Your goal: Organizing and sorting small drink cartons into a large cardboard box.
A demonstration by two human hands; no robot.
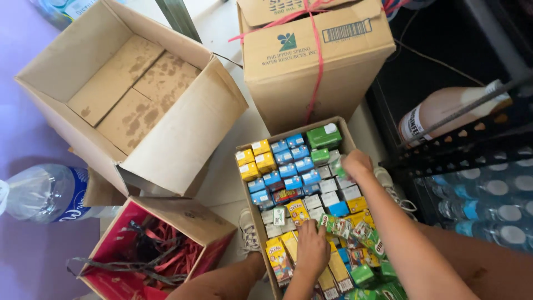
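An open cardboard box (349, 138) on the floor is packed with several small drink cartons in yellow, blue, green and white. My left hand (312, 248) rests in the near middle of the box, fingers closed on a yellow carton (298, 212) beside green cartons (337, 225). My right hand (357, 165) reaches farther in, at the box's right side, fingers curled down on a green-and-white carton (335, 165). How firmly it grips is hidden by the hand.
A large empty cardboard box (183, 133) lies open at left. A sealed box tied with red string (316, 55) stands behind. A box of red and black straps (144, 255) sits at lower left, a big water bottle (41, 191) beside it. A black rack with bottles (477, 189) stands at right.
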